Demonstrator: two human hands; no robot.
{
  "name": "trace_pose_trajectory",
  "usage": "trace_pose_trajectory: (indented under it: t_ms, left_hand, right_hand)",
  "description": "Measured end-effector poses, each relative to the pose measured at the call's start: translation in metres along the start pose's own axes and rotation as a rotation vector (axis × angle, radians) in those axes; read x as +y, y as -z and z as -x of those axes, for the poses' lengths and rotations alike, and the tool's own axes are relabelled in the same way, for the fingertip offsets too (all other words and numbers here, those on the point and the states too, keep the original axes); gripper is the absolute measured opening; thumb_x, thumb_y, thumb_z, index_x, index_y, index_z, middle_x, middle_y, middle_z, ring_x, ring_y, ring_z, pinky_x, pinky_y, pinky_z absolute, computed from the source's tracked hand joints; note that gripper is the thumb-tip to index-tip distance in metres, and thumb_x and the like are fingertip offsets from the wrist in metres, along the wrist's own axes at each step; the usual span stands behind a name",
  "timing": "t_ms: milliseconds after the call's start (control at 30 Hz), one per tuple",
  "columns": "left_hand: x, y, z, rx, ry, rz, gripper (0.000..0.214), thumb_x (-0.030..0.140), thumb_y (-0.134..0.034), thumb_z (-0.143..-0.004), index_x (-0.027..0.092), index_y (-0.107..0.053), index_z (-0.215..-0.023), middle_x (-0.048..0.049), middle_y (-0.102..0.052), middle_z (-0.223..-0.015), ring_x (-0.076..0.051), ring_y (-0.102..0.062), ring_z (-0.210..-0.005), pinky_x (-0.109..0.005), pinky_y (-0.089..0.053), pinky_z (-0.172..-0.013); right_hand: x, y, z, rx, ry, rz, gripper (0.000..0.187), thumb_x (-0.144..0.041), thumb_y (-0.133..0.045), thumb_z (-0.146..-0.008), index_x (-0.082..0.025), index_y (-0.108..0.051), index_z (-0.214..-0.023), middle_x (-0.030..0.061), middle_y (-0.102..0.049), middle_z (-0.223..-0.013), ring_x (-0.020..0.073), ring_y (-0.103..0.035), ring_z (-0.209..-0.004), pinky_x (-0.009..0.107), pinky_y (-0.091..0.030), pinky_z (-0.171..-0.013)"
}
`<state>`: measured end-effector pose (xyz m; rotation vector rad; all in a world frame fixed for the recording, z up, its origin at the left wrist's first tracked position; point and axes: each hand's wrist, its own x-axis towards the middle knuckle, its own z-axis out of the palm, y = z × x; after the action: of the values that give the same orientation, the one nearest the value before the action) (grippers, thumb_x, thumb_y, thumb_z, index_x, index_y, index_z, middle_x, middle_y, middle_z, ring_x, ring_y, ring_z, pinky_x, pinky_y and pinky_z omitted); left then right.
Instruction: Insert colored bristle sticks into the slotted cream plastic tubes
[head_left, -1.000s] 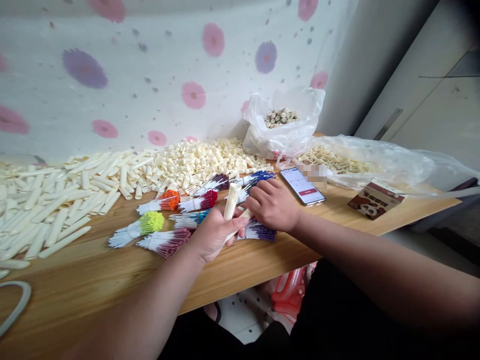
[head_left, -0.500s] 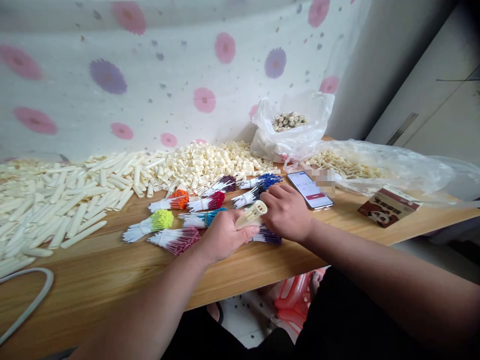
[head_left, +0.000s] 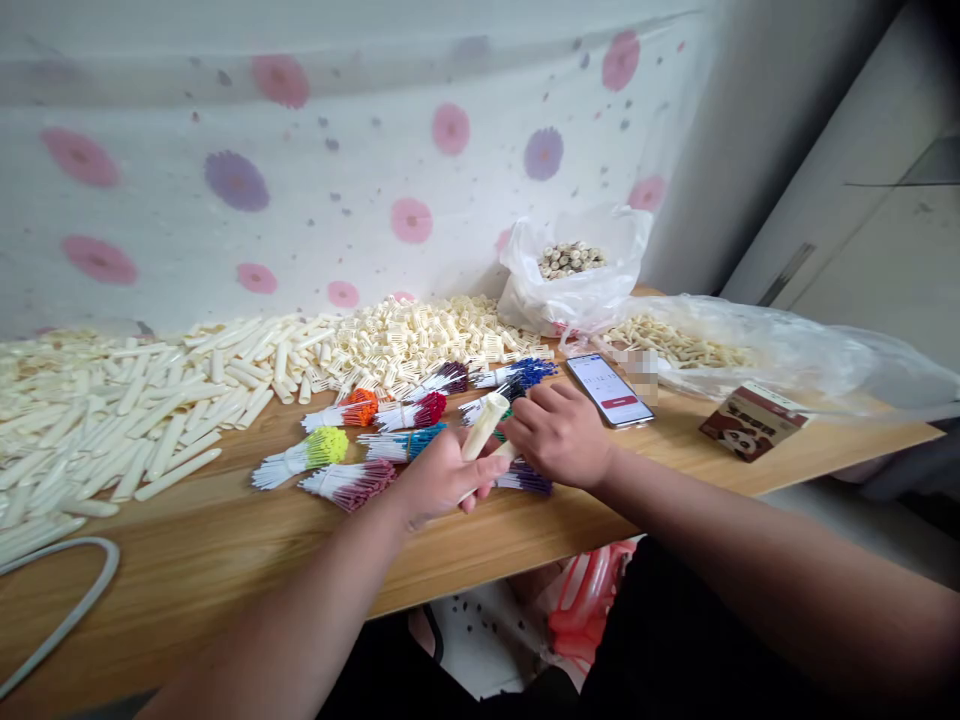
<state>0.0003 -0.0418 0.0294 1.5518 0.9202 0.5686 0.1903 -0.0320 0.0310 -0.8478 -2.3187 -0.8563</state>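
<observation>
My left hand [head_left: 439, 478] is closed around a cream plastic tube [head_left: 484, 428] that points up and to the right. My right hand [head_left: 559, 433] rests knuckles up just right of it, fingers curled down onto a green-tipped bundle [head_left: 500, 434] and a purple-tipped bundle [head_left: 525, 479] of thin sticks; what the fingers pinch is hidden. More tied bundles lie fanned out to the left: yellow-green [head_left: 300, 458], orange [head_left: 345, 411], red [head_left: 411, 412], teal [head_left: 401, 443], maroon [head_left: 349, 484] and blue [head_left: 517, 374].
Heaps of cream tubes [head_left: 142, 420] and cream ribbed pieces [head_left: 409, 340] cover the back of the wooden table [head_left: 225, 560]. A phone [head_left: 608, 389], a small brown carton [head_left: 742, 421] and plastic bags [head_left: 574, 270] lie at the right. A grey loop [head_left: 67, 610] lies at front left.
My left hand tipped the cream tube down toward the right hand, then raised it again. My right hand stayed on the bundles. The camera view shifted slightly.
</observation>
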Motion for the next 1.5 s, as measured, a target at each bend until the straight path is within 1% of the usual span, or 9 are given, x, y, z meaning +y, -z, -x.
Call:
trace_pose_trajectory:
  t_ms: [100, 200, 300, 567, 833, 1067, 1167, 1267, 1500]
  left_hand:
    - [0.004, -0.01, 0.01, -0.103, 0.119, 0.274, 0.038, 0.05, -0.06, -0.076, 0.014, -0.053, -0.086, -0.0023, -0.062, -0.061, -0.004, -0.042, -0.034, -0.015, -0.026, -0.032]
    - [0.006, -0.024, 0.021, -0.023, 0.208, 0.331, 0.043, 0.054, -0.057, -0.077, 0.012, -0.056, -0.087, 0.0013, -0.056, -0.051, -0.002, -0.035, -0.029, -0.014, -0.02, -0.03]
    - [0.009, -0.033, 0.03, 0.107, 0.21, 0.163, 0.043, 0.055, -0.058, -0.075, 0.013, -0.057, -0.082, 0.0076, -0.043, -0.042, -0.001, -0.028, -0.029, -0.013, -0.016, -0.03]
    - [0.015, -0.039, 0.052, 0.231, 0.305, -0.365, 0.028, 0.044, -0.051, -0.077, 0.02, -0.045, -0.067, 0.0067, -0.045, -0.042, -0.008, -0.038, -0.031, -0.018, -0.025, -0.032]
    - [-0.009, -0.029, 0.067, 0.293, 0.015, -0.912, 0.022, 0.034, -0.052, -0.08, 0.018, -0.064, -0.072, -0.0039, -0.067, -0.066, -0.016, -0.059, -0.061, -0.025, -0.037, -0.055]
    - [-0.033, -0.012, 0.088, 0.46, -0.031, -0.749, 0.022, 0.036, -0.052, -0.082, 0.02, -0.066, -0.08, -0.0029, -0.068, -0.067, -0.016, -0.06, -0.061, -0.024, -0.039, -0.055]
    - [-0.039, 0.012, 0.103, 0.631, 0.023, -0.563, 0.027, 0.042, -0.051, -0.082, 0.019, -0.065, -0.086, -0.0009, -0.064, -0.061, -0.016, -0.058, -0.056, -0.024, -0.04, -0.053]
    - [-0.045, 0.06, 0.121, 0.818, 0.159, -0.498, 0.037, 0.049, -0.05, -0.08, 0.019, -0.063, -0.097, 0.0, -0.063, -0.059, -0.016, -0.057, -0.05, -0.025, -0.041, -0.051]
    - [-0.065, 0.194, 0.152, 0.947, 0.468, -0.99, 0.045, 0.052, -0.041, -0.082, 0.021, -0.065, -0.104, -0.0093, -0.071, -0.085, -0.03, -0.064, -0.081, -0.03, -0.039, -0.061]
  right_hand:
    - [0.002, 0.004, -0.001, 0.084, 0.008, 0.0, 0.021, -0.021, -0.053, -0.087, -0.019, -0.058, -0.067, 0.0021, -0.052, -0.063, 0.0171, -0.033, -0.065, 0.033, -0.014, -0.057]
    - [0.003, 0.007, 0.0, 0.112, 0.046, -0.048, 0.024, -0.023, -0.051, -0.088, -0.019, -0.057, -0.066, 0.0022, -0.052, -0.063, 0.0168, -0.033, -0.065, 0.032, -0.013, -0.057]
    - [-0.002, 0.008, 0.003, 0.052, 0.073, -0.107, 0.027, -0.02, -0.047, -0.089, -0.017, -0.056, -0.064, 0.003, -0.054, -0.065, 0.0162, -0.035, -0.065, 0.032, -0.014, -0.057]
    - [-0.027, 0.018, 0.004, -0.242, 0.022, -0.259, 0.018, -0.017, -0.049, -0.084, -0.014, -0.061, -0.07, 0.0075, -0.062, -0.072, 0.0183, -0.049, -0.067, 0.032, -0.023, -0.056]
    - [-0.047, 0.016, -0.004, -0.544, 0.022, -0.349, 0.015, -0.018, -0.053, -0.078, -0.014, -0.066, -0.072, 0.011, -0.066, -0.076, 0.0225, -0.06, -0.072, 0.031, -0.035, -0.058]
    - [-0.063, 0.013, -0.037, -0.434, 0.109, -0.303, 0.017, -0.015, -0.049, -0.084, -0.014, -0.065, -0.076, 0.0105, -0.066, -0.079, 0.0235, -0.059, -0.077, 0.033, -0.04, -0.064]
    - [-0.057, -0.002, -0.072, -0.402, 0.057, -0.39, 0.018, -0.022, -0.048, -0.088, -0.016, -0.064, -0.095, 0.0096, -0.066, -0.093, 0.0224, -0.058, -0.088, 0.032, -0.041, -0.071]
    - [-0.046, -0.037, -0.112, -0.492, -0.169, -0.518, 0.031, -0.027, -0.052, -0.088, -0.017, -0.058, -0.116, 0.0088, -0.064, -0.11, 0.0179, -0.06, -0.093, 0.027, -0.043, -0.076]
    - [-0.056, -0.125, -0.157, -0.693, -0.265, -0.517, 0.03, -0.034, -0.054, -0.09, -0.016, -0.059, -0.113, 0.0079, -0.063, -0.109, 0.0187, -0.061, -0.096, 0.037, -0.048, -0.085]
